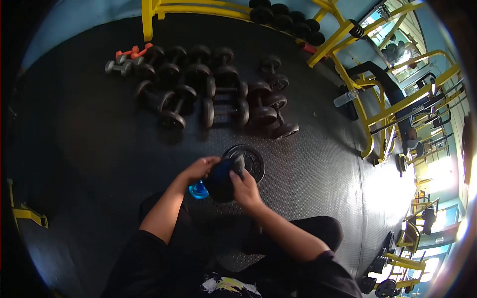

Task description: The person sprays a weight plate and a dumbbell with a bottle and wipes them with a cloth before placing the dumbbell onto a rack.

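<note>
My left hand (199, 170) has its fingers closed at the upper left edge of a dark, rounded, black-and-blue object (220, 185), whose exact kind I cannot make out. On the other side my right hand (245, 189) grips a dark grey cloth (238, 163), with the thumb against the dark object. Just below the left hand is a shiny translucent blue item (198, 190), partly hidden by the dark object. Behind the hands, a black weight plate (257, 163) lies flat on the floor, its left part covered.
Several black dumbbells (173, 119) lie in rows ahead on the rubber floor (89, 149). Small grey (119, 67) and orange dumbbells (134, 51) sit at their far left. A yellow rack (147, 25) stands beyond; yellow gym machines (367, 134) and a clear bottle (344, 98) are right.
</note>
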### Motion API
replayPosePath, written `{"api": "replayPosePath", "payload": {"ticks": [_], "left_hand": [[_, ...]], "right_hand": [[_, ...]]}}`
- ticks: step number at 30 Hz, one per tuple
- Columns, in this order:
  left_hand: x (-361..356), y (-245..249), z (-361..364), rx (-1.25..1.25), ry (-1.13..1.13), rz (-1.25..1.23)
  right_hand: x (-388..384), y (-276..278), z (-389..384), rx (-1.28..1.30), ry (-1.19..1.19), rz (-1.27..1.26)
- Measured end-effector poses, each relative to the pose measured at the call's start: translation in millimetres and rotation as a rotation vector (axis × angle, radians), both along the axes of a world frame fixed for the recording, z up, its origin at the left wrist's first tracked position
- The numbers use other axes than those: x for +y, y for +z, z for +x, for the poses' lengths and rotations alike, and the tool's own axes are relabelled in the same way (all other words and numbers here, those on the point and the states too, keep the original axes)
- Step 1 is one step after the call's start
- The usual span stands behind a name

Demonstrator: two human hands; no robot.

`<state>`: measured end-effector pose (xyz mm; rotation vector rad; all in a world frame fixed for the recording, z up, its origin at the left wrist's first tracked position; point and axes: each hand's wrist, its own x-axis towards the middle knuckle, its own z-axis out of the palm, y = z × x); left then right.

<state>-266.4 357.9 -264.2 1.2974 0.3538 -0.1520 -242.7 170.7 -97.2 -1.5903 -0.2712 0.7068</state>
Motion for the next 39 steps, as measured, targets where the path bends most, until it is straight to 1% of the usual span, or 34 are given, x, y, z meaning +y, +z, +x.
{"api": "replayPosePath", "payload": {"ticks": [1,2,3,4,5,6,7,9,10,12,14,16,18,20,21,22,23,25,29,33,35,37,39], "left_hand": [[-8.1,18.8,-5.8,0.057,-0.108,-0.042],[-14.4,30.4,-6.3,0.111,-0.219,-0.082],[-16.3,30.8,-4.1,0.099,-0.224,-0.071],[-16.2,27.5,-3.9,0.107,-0.225,-0.095],[-16.6,24.2,-2.8,0.115,-0.226,-0.122],[-18.0,24.1,-0.5,0.127,-0.194,-0.092],[-19.1,21.8,0.3,0.122,-0.191,-0.091],[-20.4,18.7,0.0,0.127,-0.148,-0.111],[-20.1,19.7,0.7,0.134,-0.147,-0.104],[-21.7,17.4,2.7,0.129,-0.144,-0.086],[-26.7,15.9,8.6,0.121,-0.147,-0.065],[-38.4,34.8,13.7,0.114,-0.085,-0.048],[-51.5,45.1,20.3,0.113,-0.079,-0.062],[-70.9,49.2,27.4,0.11,-0.062,-0.085],[-81.6,50.0,33.6,0.126,-0.008,-0.093],[-92.3,55.8,41.6,0.14,0.046,-0.098],[-102.8,61.5,49.9,0.14,0.042,-0.089],[-128.1,83.6,68.5,-0.019,0.196,0.009],[-195.5,48.7,116.8,-0.057,0.205,0.089],[-249.7,14.7,149.3,-0.09,0.199,0.239],[-282.3,1.8,163.5,-0.114,0.187,0.318],[-314.0,-8.6,171.4,-0.153,0.19,0.385],[-340.2,-20.7,175.2,-0.196,0.205,0.447]], "right_hand": [[-20.4,6.5,10.9,-0.052,0.102,-0.136],[-39.0,17.4,19.6,-0.092,0.19,-0.218],[-54.2,30.9,27.6,-0.132,0.276,-0.301],[-68.4,48.5,34.4,-0.139,0.266,-0.295],[-82.3,68.7,38.6,-0.11,0.367,-0.4],[-90.1,82.6,41.3,-0.08,0.474,-0.508],[-94.0,88.6,43.7,-0.086,0.476,-0.509],[-101.8,98.5,50.4,-0.221,0.434,-0.653],[-101.5,110.7,53.4,-0.223,0.435,-0.647],[-100.0,132.1,58.7,-0.372,0.476,-0.52],[-107.1,126.9,67.2,-0.393,0.47,-0.518],[-111.8,118.7,72.7,-0.411,0.463,-0.518],[-113.4,110.4,72.9,-0.645,0.477,-0.49],[-114.1,108.3,70.9,-0.667,0.48,-0.471],[-114.6,108.3,71.4,-0.703,0.485,-0.453],[-117.2,103.5,71.8,-0.683,0.474,-0.424],[-120.0,103.7,72.7,-0.684,0.466,-0.418],[-124.5,103.8,74.0,-0.66,0.468,-0.461],[-126.2,110.7,96.0,-0.659,0.431,-0.491],[-124.4,105.2,125.8,-0.603,0.237,-0.562],[-128.4,106.5,131.7,-0.576,0.213,-0.625],[-135.1,109.0,136.8,-0.57,0.135,-0.701],[-143.0,112.8,138.5,-0.527,0.153,-0.778]]}}
